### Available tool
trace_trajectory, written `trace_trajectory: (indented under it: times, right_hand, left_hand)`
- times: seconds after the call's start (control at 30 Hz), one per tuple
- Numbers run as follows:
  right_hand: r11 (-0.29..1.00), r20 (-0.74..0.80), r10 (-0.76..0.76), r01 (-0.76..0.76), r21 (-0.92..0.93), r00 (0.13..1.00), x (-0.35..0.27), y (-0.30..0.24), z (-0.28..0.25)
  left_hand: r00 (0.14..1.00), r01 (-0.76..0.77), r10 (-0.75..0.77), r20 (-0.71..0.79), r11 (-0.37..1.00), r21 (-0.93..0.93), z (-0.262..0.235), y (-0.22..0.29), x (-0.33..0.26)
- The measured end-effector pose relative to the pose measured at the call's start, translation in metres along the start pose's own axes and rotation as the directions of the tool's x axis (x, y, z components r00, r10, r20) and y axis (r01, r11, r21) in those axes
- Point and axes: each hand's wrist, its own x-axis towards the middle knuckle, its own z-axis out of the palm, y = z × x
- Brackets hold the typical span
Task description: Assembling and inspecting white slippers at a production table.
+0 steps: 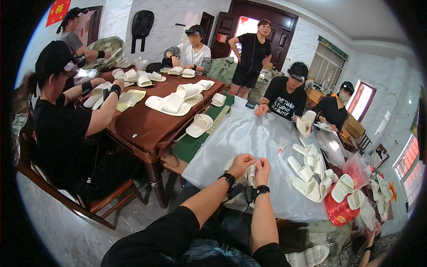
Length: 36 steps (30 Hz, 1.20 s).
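Above the edge of a table covered with clear plastic sheeting, my left hand and my right hand meet fingertip to fingertip. Both are closed in a pinch. Whatever sits between the fingers is too small to make out. Directly beneath them lie white slippers, partly covered by my hands and wrists. Each wrist wears a black band, and dark box-shaped devices with cables hang by the wrists.
Several white slippers spread over the table's right side, beside a red plastic bag. More slippers stand on the brown-covered table at left. Other people sit or stand around both tables. A wooden chair stands at left.
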Motion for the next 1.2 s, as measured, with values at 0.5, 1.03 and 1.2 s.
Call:
trace_trajectory:
  times: [0.5,1.03,1.2]
  right_hand:
    - [0.999,-0.011,-0.013,0.012,-0.047,1.0,-0.009,-0.02,0.006]
    - [0.903,-0.01,-0.161,0.143,-0.406,0.987,-0.006,-0.004,0.004]
    - [0.905,-0.084,-0.246,0.198,-0.376,0.966,0.002,0.017,-0.003]
  left_hand:
    - [0.998,0.07,-0.07,0.004,0.998,0.004,-0.002,0.004,-0.001]
    - [0.946,-0.282,0.323,-0.025,0.86,0.426,-0.003,0.073,0.029]
    - [0.807,-0.583,0.55,0.217,0.799,0.144,0.005,0.279,0.021]
